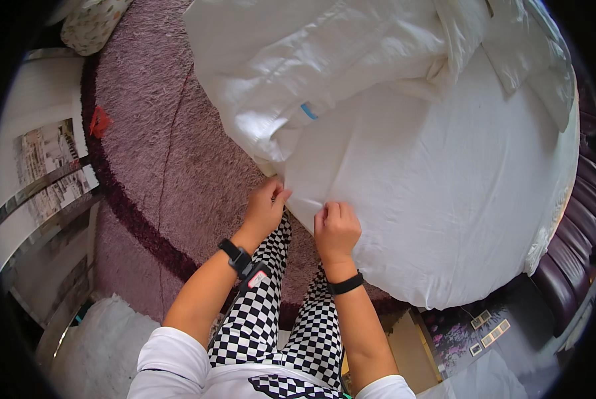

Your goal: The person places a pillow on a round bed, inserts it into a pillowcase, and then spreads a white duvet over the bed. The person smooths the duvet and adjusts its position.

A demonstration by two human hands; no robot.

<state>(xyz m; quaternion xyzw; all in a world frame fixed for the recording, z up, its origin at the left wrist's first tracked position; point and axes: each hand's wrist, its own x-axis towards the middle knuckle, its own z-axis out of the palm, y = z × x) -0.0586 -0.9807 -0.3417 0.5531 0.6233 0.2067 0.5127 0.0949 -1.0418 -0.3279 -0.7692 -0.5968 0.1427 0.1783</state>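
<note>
A white fitted sheet (427, 189) covers the round mattress in front of me, with a light wrinkle running away from my hands. At the sheet's near left edge, my left hand (268, 202) pinches the fabric between thumb and fingers. My right hand (337, 227), a short way to the right, has its fingers curled closed on the same edge. Beyond both hands a glossy white quilt (288, 75) lies folded back in a heap, with a small blue tag (308, 111) showing at its border.
A purple shaggy rug (148, 124) spreads on the left, with a red scrap (99, 122) near its dark border. Left of it stands a cabinet with printed pictures (46, 149). A dark padded leather headboard or bed frame (572, 239) curves along the right.
</note>
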